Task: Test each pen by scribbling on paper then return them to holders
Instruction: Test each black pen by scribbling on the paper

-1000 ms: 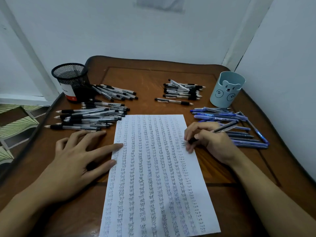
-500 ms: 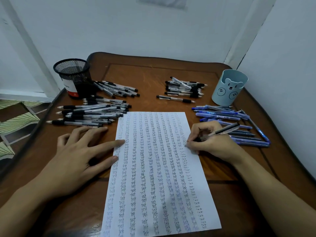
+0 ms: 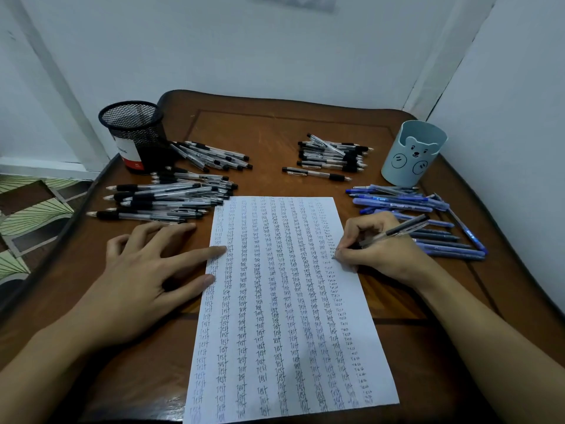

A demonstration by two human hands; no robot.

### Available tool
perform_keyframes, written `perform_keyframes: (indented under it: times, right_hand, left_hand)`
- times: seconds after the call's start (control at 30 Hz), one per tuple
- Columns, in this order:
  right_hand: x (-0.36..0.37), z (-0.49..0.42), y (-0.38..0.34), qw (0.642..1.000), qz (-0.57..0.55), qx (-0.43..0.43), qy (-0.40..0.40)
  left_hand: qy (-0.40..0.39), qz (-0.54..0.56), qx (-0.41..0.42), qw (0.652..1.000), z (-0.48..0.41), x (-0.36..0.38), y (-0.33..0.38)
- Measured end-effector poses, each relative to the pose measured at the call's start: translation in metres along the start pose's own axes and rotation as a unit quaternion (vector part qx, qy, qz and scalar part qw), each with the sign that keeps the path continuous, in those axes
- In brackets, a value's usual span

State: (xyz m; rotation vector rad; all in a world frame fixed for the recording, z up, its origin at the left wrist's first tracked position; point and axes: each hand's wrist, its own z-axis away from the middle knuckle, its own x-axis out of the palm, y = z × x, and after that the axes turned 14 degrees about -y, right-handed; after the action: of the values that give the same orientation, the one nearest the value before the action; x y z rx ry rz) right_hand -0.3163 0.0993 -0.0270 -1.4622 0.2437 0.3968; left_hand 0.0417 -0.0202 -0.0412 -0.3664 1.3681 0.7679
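A white sheet [image 3: 284, 301] covered in columns of the word "test" lies in the middle of the wooden table [image 3: 275, 130]. My right hand [image 3: 382, 249] grips a dark pen [image 3: 397, 230] in a writing hold, its tip touching the sheet's right margin. My left hand [image 3: 143, 270] lies flat with spread fingers, two fingertips pressing the sheet's left edge. A black mesh holder [image 3: 131, 133] stands at the back left. At the back right stands a light blue bear holder [image 3: 412, 153].
Black-grip clear pens lie in heaps at the left [image 3: 165, 198], behind them near the mesh holder [image 3: 211, 156], and at the back centre [image 3: 333, 157]. Blue pens [image 3: 412, 206] lie beyond my right hand. White walls close in behind and at the right.
My right hand has shifted from lifting the pen beside the blue pile to a writing hold with the tip on the sheet's right margin. My left hand stays put.
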Motion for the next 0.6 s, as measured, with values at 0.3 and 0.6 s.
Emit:
perform_keyframes:
  times: [0.3,0.6]
  right_hand:
    - [0.0011,0.0003,-0.0015,1.0,-0.013,0.001,0.005]
    - [0.0006,-0.0009,-0.002,1.0,-0.005,0.001,-0.004]
  left_hand:
    - [0.003,0.006,-0.001,1.0,0.0001,-0.0004,0.0009]
    - [-0.003,0.003,-0.001,1.0,-0.0004,-0.0006,-0.0001]
